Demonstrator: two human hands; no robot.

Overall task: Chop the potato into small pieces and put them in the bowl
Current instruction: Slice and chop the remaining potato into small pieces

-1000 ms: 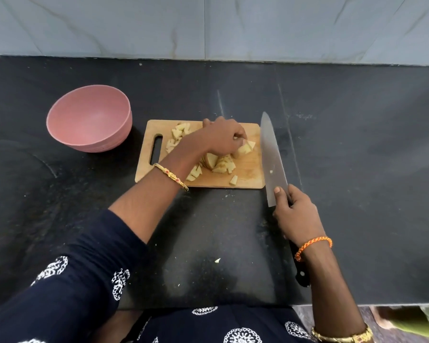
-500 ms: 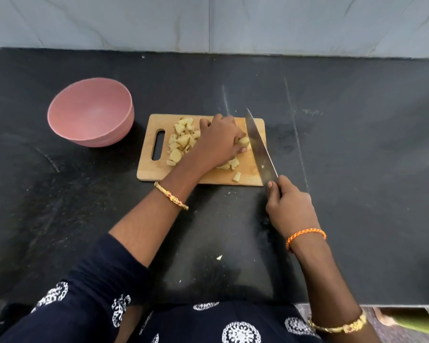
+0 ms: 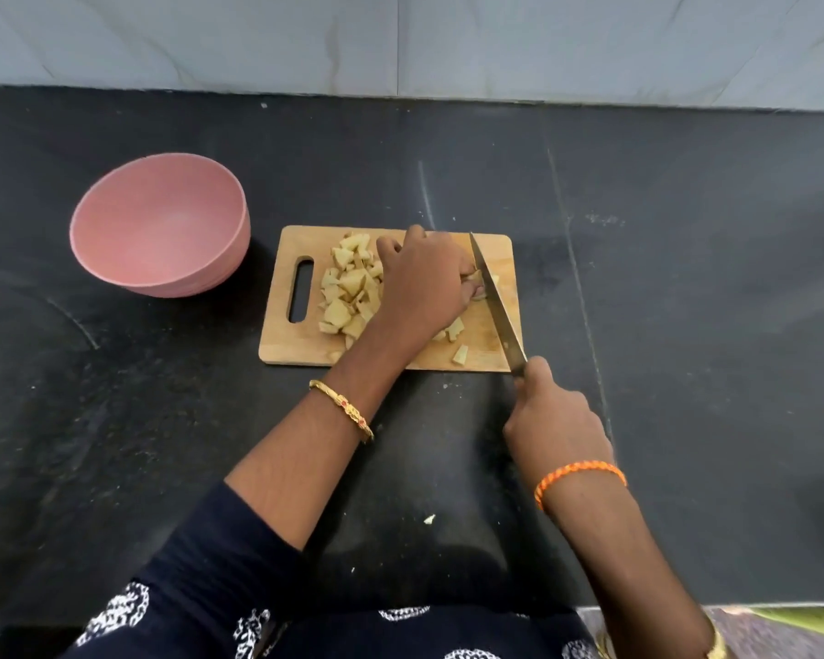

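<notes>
A heap of cut potato pieces point(image 3: 350, 290) lies on the left half of the wooden cutting board point(image 3: 300, 344), with a few more near its near edge. The left hand point(image 3: 424, 283) curls over an uncut piece at the board's middle, mostly hiding it. The knife point(image 3: 498, 304) blade stands just right of those fingers, its edge on the board; the right hand point(image 3: 553, 420) grips the handle. The pink bowl point(image 3: 160, 230) sits left of the board on the black counter point(image 3: 686, 302).
</notes>
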